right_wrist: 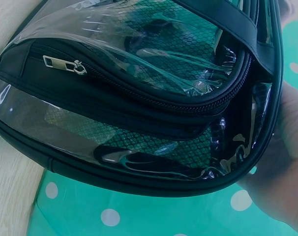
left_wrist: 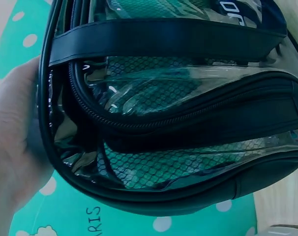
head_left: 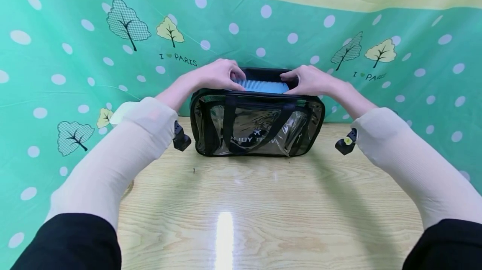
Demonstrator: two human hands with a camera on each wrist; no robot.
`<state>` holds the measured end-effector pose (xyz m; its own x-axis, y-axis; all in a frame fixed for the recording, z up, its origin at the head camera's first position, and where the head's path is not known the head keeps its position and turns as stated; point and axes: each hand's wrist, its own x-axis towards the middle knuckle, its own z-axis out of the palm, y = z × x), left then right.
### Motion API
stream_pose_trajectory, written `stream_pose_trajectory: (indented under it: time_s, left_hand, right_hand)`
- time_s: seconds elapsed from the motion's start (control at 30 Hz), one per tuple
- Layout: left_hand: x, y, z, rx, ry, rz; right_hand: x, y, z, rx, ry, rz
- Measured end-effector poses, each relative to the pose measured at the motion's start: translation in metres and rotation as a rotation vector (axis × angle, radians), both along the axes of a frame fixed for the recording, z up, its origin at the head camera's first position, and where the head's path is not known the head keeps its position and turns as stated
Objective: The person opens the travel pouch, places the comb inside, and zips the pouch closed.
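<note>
Left hand [head_left: 222, 74] and right hand [head_left: 310, 81] pinch a blue comb [head_left: 265, 87], lower part hidden by the bag [head_left: 256, 121], dotted cloth [head_left: 233, 10] behind.

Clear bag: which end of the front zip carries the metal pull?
The end by the right hand, where the right wrist view shows the metal pull; the end by the left hand shows none.

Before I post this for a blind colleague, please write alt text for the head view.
A left hand and a right hand flank a blue comb-like item in the open top of a clear bag. The bag stands on a wood-grain table before dotted green cloth.
</note>
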<state>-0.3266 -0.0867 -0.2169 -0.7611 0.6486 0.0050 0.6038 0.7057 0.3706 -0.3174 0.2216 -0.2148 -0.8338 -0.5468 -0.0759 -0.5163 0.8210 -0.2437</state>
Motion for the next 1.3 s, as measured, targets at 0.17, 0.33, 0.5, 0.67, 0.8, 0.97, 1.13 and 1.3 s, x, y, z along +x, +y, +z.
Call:
stream_pose_trajectory:
  time_s: [0.17,0.33,0.5,0.67,0.8,0.97,1.13,1.3]
  left_hand:
    - [0.002,0.002,-0.005,-0.007,0.002,0.005]
    - [0.002,0.002,-0.007,-0.007,-0.006,0.012]
    - [0.0,0.001,-0.009,0.007,0.008,0.002]
    - [-0.002,-0.001,-0.011,0.031,0.033,0.002]
    - [-0.003,-0.002,-0.011,0.041,0.04,-0.001]
    - [-0.002,-0.004,-0.01,0.059,0.037,-0.002]
    - [-0.001,-0.005,-0.008,0.082,0.034,0.006]
    - [-0.001,-0.004,-0.007,0.099,0.018,0.017]
  right_hand:
    - [0.0,0.0,0.0,0.006,-0.001,-0.002]
    - [0.001,-0.001,0.0,0.01,-0.002,-0.004]
    - [0.002,0.0,0.0,0.008,0.001,-0.006]
    - [0.003,0.001,0.0,-0.004,0.003,-0.002]
    - [0.003,0.001,0.0,-0.008,0.003,-0.001]
    - [0.005,0.002,0.0,-0.027,0.009,-0.012]
    - [0.008,0.003,-0.005,-0.113,0.044,-0.057]
    - [0.018,0.009,-0.016,-0.316,0.091,-0.132]
